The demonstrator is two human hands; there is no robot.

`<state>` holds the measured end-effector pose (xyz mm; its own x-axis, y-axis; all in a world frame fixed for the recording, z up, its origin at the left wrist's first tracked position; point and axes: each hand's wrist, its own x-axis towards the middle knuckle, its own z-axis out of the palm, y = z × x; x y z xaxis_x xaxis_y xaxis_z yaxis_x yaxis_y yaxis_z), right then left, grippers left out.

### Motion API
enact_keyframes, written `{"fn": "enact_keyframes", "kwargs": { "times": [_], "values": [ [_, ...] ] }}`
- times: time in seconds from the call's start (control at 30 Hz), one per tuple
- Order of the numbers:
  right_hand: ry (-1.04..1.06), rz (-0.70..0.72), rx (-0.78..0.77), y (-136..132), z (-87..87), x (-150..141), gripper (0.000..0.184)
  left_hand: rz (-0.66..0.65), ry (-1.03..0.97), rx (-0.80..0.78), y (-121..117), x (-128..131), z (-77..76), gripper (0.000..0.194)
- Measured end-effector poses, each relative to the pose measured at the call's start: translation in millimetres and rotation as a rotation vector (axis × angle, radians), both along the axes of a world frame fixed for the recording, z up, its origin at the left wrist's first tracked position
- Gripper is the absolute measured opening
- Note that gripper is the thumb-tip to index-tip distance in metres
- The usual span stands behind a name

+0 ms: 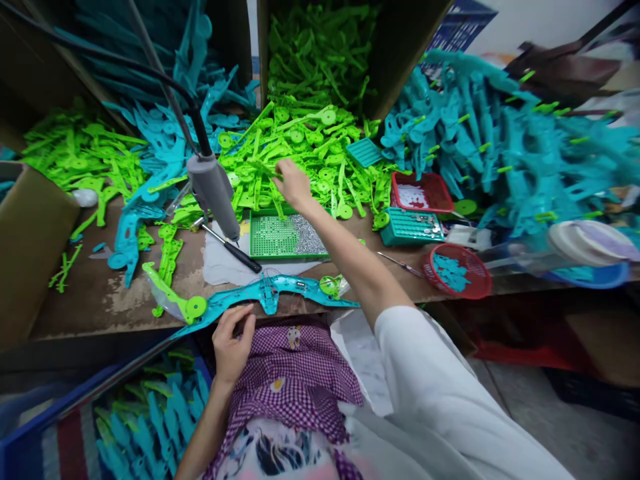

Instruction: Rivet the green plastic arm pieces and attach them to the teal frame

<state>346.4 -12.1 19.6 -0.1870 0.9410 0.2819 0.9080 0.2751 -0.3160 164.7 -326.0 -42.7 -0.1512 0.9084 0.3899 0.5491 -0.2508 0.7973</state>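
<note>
Right hand [293, 185] pinching green part [273, 172]

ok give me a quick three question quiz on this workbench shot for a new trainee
1. True or false: the right hand is reaching into the pile of green parts.
2. What does the left hand touch? A) the red basket B) the teal assembly at the bench edge C) the grey hanging tool
3. Fill in: the green tray in front of the person holds small ____ screws.

Key
1. True: its fingers pinch a green piece at the pile.
2. B: the hand rests on the teal assembly; the red basket and the grey hanging tool stand apart from it.
3. silver (metal), heaped at the tray's right side.
</note>
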Motion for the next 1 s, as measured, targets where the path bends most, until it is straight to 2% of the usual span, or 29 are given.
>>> {"fn": "enact_keyframes", "kwargs": {
  "times": [0.1, 0.2, 0.27, 0.3, 0.37, 0.43, 0.53, 0.67, 0.73, 0.83, 0.93, 1.0],
  "values": [
    [0.013, 0.086, 0.191, -47, -1.0, 35, 0.026, -0.019, -0.042, 0.023, 18, 11, 24.6, 0.018],
    [0.031, 0.153, 0.362, -100, -15.3, 70, 0.023, -0.055, -0.016, 0.115, 62, 43, 54.6, 0.036],
    [0.043, 0.148, 0.464, -131, -29.7, 91, 0.018, -0.151, 0.034, 0.153, 92, 70, 64.8, 0.046],
    [0.047, 0.137, 0.499, -145, -36.9, 101, 0.016, -0.209, 0.068, 0.151, 102, 83, 65.4, 0.041],
    [0.057, 0.123, 0.536, -171, -49.4, 121, 0.012, -0.290, 0.103, 0.131, 112, 102, 59.4, 0.030],
    [0.062, 0.143, 0.552, -195, -59.1, 138, 0.010, -0.372, 0.117, 0.112, 107, 111, 48.7, 0.029],
    [0.056, 0.214, 0.607, -222, -71.5, 156, 0.012, -0.532, 0.133, 0.092, 91, 108, 35.6, 0.036],
    [0.104, 0.238, 0.606, -240, -81.5, 163, 0.013, -0.676, 0.101, 0.018, 81, 104, 30.3, 0.035],
    [0.116, 0.250, 0.509, -243, -78.1, 166, 0.014, -0.669, 0.057, 0.017, 81, 109, 27.2, 0.035],
    [0.067, 0.215, 0.315, -246, -64.3, 177, 0.032, -0.570, -0.037, 0.053, 81, 123, 15.4, 0.034],
    [0.064, -0.032, 0.131, -241, -56.9, 193, 0.051, -0.492, -0.108, 0.060, 76, 137, -2.3, 0.031],
    [0.104, -0.164, 0.024, -234, -61.9, 201, 0.056, -0.458, -0.112, 0.077, 71, 143, -13.0, 0.031]
  ]
}}
